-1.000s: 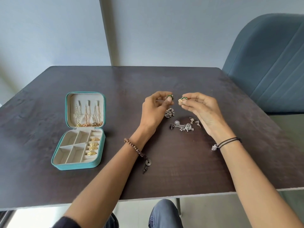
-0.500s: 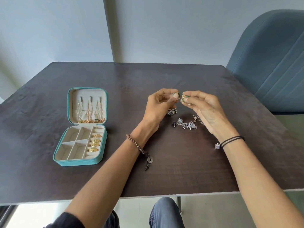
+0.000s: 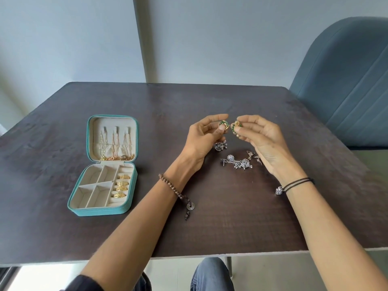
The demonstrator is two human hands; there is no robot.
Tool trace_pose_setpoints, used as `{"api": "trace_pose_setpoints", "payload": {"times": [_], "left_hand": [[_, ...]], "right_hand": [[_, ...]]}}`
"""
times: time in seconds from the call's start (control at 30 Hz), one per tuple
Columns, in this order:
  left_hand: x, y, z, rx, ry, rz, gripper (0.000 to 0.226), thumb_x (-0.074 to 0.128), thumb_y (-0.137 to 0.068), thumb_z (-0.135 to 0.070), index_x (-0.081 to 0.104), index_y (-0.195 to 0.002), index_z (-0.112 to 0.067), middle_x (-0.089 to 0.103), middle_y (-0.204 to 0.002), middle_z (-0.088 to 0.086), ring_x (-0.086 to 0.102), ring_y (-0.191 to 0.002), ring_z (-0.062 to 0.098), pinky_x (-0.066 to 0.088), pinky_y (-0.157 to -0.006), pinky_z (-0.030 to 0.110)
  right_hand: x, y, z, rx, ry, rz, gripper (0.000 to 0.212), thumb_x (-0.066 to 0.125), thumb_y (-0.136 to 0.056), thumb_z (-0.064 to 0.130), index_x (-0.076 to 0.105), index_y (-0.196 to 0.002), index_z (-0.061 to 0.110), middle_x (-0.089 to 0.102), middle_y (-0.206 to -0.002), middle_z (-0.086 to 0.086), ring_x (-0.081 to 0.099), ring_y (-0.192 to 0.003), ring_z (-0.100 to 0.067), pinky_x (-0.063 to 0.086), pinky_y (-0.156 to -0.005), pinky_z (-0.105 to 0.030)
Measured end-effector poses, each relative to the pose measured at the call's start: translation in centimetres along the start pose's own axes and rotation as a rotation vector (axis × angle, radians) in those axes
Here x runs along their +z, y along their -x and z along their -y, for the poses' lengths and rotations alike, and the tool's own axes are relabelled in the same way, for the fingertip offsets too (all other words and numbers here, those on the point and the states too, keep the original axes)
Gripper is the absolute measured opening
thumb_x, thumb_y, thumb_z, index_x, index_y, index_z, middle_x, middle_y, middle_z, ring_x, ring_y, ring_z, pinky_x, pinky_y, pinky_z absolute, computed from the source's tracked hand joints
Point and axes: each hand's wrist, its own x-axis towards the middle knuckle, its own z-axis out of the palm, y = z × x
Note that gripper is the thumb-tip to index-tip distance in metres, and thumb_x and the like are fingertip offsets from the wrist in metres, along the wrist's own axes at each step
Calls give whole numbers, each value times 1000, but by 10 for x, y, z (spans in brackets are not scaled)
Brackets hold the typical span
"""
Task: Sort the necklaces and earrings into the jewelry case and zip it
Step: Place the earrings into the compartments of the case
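Left hand [image 3: 204, 139]: raised above the worktop [image 3: 210, 227]; the fingers pinch a small green earring [image 3: 224, 124] between thumb and forefinger.
Right hand [image 3: 264, 139]: raised opposite; the fingers pinch a second green earring [image 3: 236, 125], just beside the first one.
Look of the pair: round, gold in the middle with a green rim.
Jewelry case [image 3: 98, 212]: teal, square with rounded corners and cream lining. It lies open on the left of the worktop, well apart from both hands.
Lid: thin gold necklaces [image 3: 114, 143] hang in rows.
Base: divided compartments; four gold pieces [image 3: 121, 185] sit in the right column.
Silver earrings [image 3: 239, 161]: a loose heap on the worktop, below the hands.
Wrists: bead bracelet [image 3: 174, 190] on the left, black cord [image 3: 298, 182] on the right.
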Motion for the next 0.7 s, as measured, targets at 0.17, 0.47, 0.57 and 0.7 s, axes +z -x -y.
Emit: {"api": "trace_pose_setpoints", "payload": {"times": [0.17,0.47,0.57,0.7], "left_hand": [[-1,0,-2,-6,22,34,29,63,-96,1,66,-124,-6,67,-101,10,65,-92,15,56,-78,21],[-4,-2,-2,-40,73,39,33,70,-89,4,66,-121,0,69,-103,20,71,-91,17,56,-92,25],[-6,-3,-1,-56,101,29,25,70,-89,5,67,-114,0,72,-97,18,72,-89,18,57,-89,24],[-5,-2,0,-70,116,25,21,70,-89,4,68,-109,1,73,-86,7,69,-89,21,57,-92,29]], "right_hand": [[0,-1,-1,-9,2,27,31,69,-87,-5,67,-117,6,72,-106,-15,66,-90,-18,52,-79,-21],[-1,0,0,-37,0,30,29,67,-88,-6,70,-114,4,71,-101,-10,66,-94,-19,52,-82,-22],[-1,0,0,-33,-1,19,26,68,-88,-3,70,-113,4,73,-102,-12,66,-91,-20,52,-80,-22],[-1,1,1,-37,43,18,25,72,-88,5,70,-113,7,77,-105,-9,68,-91,-15,52,-77,-22]]}}
